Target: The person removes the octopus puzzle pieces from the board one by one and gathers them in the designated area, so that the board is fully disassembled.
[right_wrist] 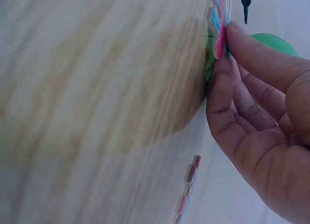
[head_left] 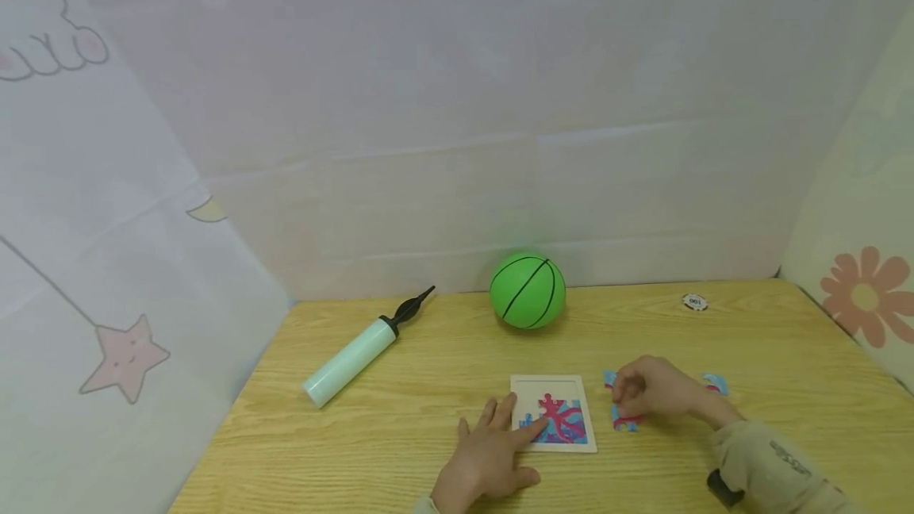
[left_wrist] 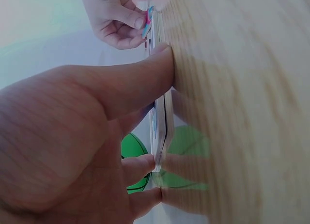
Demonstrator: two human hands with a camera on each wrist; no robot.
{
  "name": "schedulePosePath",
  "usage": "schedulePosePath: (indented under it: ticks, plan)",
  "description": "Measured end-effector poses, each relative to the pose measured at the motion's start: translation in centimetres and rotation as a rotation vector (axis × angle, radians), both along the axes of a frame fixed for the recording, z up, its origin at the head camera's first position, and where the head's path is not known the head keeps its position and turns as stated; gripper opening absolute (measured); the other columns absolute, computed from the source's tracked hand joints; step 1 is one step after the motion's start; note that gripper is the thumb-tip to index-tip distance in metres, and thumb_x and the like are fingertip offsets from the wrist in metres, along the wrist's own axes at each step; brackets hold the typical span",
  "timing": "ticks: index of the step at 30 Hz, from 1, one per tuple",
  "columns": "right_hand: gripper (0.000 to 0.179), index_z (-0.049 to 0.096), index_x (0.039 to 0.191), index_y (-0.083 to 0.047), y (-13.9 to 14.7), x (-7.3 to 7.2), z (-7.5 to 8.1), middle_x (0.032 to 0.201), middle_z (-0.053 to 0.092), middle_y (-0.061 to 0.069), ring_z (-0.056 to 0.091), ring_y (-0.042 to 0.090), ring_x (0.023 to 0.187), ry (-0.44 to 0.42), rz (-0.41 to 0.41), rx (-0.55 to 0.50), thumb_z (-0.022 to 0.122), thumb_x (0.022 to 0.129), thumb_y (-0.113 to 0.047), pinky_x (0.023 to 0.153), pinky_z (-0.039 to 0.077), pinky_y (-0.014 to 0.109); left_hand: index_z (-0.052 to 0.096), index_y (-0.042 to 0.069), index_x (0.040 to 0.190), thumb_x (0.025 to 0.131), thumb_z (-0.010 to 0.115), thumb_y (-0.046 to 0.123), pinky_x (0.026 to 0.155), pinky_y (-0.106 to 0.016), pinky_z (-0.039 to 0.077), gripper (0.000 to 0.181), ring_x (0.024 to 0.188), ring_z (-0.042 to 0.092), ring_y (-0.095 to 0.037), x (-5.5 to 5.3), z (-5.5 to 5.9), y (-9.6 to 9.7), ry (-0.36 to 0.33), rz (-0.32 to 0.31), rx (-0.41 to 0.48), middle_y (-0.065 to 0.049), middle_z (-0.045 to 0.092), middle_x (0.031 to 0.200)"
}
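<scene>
Puzzle piece [right_wrist: 221, 35] pinched; chip [head_left: 695, 302] reads "100".

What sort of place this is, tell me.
Probably a children's play corner, perhaps one staged for recording: cartoon-printed cloth lines the back and sides of a wooden table, which holds a partly filled octopus puzzle and a green ball.

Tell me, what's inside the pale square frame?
Joined puzzle pieces showing a pink octopus, with bare backing above. The left hand covers some of the lower left, so what lies beneath cannot be seen.
</scene>
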State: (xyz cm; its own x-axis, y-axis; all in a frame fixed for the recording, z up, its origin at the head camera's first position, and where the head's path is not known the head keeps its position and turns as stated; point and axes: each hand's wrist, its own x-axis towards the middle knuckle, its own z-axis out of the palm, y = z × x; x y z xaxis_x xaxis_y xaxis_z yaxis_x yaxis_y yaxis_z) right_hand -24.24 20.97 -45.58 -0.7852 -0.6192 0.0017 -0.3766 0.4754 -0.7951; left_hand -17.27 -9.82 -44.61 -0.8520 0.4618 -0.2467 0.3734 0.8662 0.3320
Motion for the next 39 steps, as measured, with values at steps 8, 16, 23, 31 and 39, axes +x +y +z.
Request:
schedulePosePath:
  ticks: [8,16,23,31,39]
  plan:
    - [0.013,0.067,0.085,-0.008,-0.3,-0.1,0.2,0.074,0.066,-0.006,0.059,0.006,0.067,0.020,-0.037,0.057,0.077,0.080,-0.014,0.061,0.048,0.023,0.039,0.047,0.143,0.084,0.068,0.047,0.100,-0.072,0.022,0.065,0.142,0.021,-0.038,0.2,0.2,0.0,0.003,0.003,0.001,-0.009,0.022,0.157]
    - [0.012,0.067,0.087,-0.007,-0.3,0.2,0.0,0.076,0.065,-0.003,0.058,0.008,0.068,0.011,-0.062,0.015,0.073,0.084,-0.017,0.062,0.047,0.024,0.038,0.048,0.143,0.085,0.066,0.047,0.100,-0.073,0.021,0.064,0.142,0.019,-0.039,0.1,0.2,-0.1,-0.025,0.008,0.010,-0.009,0.021,0.157]
    - [0.014,0.068,0.087,-0.004,-0.8,0.7,0.8,0.078,0.065,-0.005,0.058,0.005,0.069,0.080,-0.046,-0.001,0.071,0.088,-0.018,0.063,0.048,0.023,0.033,0.049,0.145,0.088,0.062,0.048,0.101,-0.072,0.020,0.065,0.143,0.016,-0.038,0.1,-0.1,0.0,-0.036,-0.007,-0.018,-0.009,0.018,0.159]
    - [0.006,0.068,0.087,-0.009,-2.6,0.9,1.7,0.079,0.065,-0.007,0.057,0.004,0.070,0.113,-0.010,-0.002,0.069,0.089,-0.015,0.065,0.048,0.023,0.033,0.049,0.145,0.089,0.063,0.045,0.099,-0.071,0.025,0.063,0.141,0.020,-0.042,0.6,-0.1,0.1,-0.009,-0.015,-0.009,-0.010,0.018,0.158]
    - [0.006,0.069,0.087,-0.014,-4.8,0.3,1.8,0.080,0.063,-0.008,0.054,0.005,0.072,0.097,-0.022,0.003,0.069,0.089,-0.020,0.066,0.046,0.024,0.037,0.049,0.143,0.083,0.066,0.052,0.100,-0.070,0.026,0.067,0.142,0.020,-0.041,1.2,-0.2,0.3,-0.013,-0.031,-0.016,-0.006,0.018,0.159]
